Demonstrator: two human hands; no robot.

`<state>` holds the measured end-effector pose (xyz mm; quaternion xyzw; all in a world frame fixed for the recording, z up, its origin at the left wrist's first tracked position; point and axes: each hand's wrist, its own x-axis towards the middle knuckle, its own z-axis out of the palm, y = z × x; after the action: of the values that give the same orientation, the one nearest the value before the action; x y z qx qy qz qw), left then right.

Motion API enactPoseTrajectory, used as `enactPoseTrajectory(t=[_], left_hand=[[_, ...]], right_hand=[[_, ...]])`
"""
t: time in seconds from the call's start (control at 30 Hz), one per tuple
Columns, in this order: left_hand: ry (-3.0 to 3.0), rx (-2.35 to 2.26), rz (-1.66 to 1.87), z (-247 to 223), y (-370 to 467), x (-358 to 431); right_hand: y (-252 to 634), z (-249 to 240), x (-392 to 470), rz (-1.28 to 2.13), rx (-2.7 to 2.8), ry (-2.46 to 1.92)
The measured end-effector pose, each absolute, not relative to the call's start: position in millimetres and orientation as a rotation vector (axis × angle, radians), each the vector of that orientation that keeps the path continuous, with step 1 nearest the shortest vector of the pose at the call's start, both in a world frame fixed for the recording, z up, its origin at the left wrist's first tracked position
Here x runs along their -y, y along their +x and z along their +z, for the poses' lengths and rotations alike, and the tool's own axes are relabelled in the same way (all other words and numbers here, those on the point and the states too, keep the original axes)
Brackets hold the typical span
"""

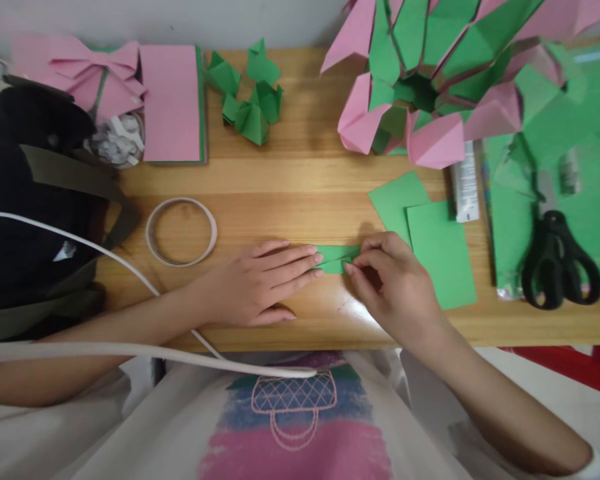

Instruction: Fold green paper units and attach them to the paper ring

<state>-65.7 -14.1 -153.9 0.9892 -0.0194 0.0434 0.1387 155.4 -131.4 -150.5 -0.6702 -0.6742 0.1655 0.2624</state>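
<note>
I count one small folded green paper (pixel 336 259) at the table's near middle, two green sheets (pixel 443 253) right. My left hand (pixel 260 283) lies flat pressing it; right hand (pixel 387 277) pinches its edge.

Left hand (pixel 257 283) flat, fingers straight — right hand (pixel 393 277) curled, fingertips pinched
</note>
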Motion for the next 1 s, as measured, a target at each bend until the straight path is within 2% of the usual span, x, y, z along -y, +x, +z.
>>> enactPoseTrajectory(t=[0.3, 0.47, 1.0], left_hand=[[2.880, -0.003, 0.124, -153.8, -64.6, 19.9], [2.895, -0.010, 0.147, -154.9, -63.7, 22.3], [2.962, -0.039, 0.126, -152.3, -63.5, 30.2]], right_hand=[[155.3, -147.4, 135.1, 0.366, 1.788, -1.863], [141.6, -148.6, 163.4, -0.074, 2.074, -1.822], [136.0, -144.4, 175.8, -0.168, 2.336, -1.971]])
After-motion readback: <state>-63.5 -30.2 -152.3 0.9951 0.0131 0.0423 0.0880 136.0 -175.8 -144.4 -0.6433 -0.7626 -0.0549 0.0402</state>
